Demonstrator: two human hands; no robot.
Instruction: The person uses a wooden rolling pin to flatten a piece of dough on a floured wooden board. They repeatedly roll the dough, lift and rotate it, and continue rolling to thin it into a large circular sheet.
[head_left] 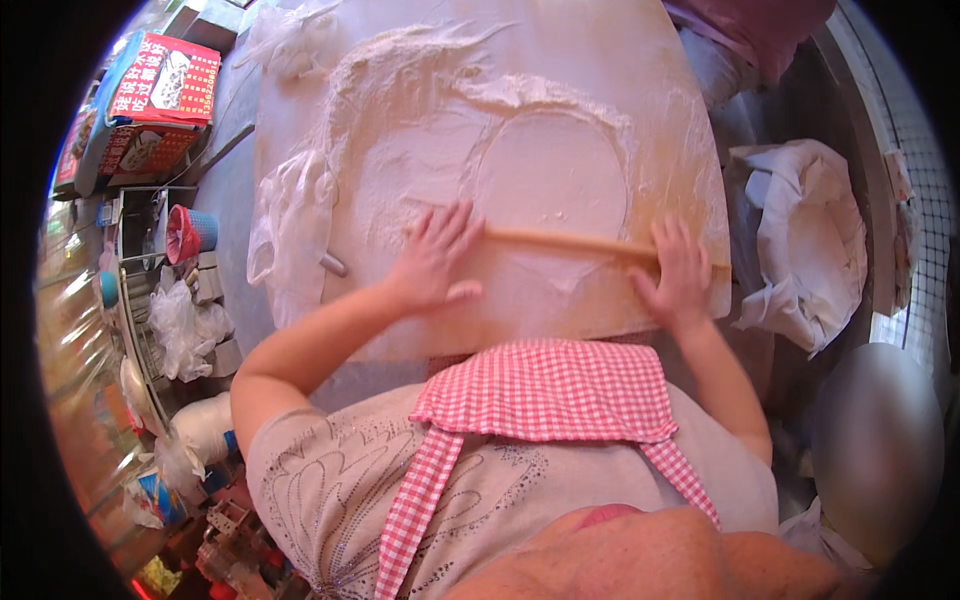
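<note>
Nearest you: red-and-white checked cloth apron (545,390). Your left hand (436,258) and right hand (680,277): fingers outstretched, thumbs spread away, resting over opposite ends of long, slim, tan wooden rolling pin (570,241). Pin crosses near part of thin, rounded, white dough sheet (550,170), on floured, pale tabletop (480,330). Loose white flour (395,70) ridged beyond.

Pale desk (620,50) mid-view, grey side surface (225,195) on its left; wire rack (128,310) farther left, cluttered; glossy brownish strip (85,340) with glare streaks at far left; dark-lined grid (928,300) at right edge, tile or mesh unclear; lighting bright, pinkish
</note>
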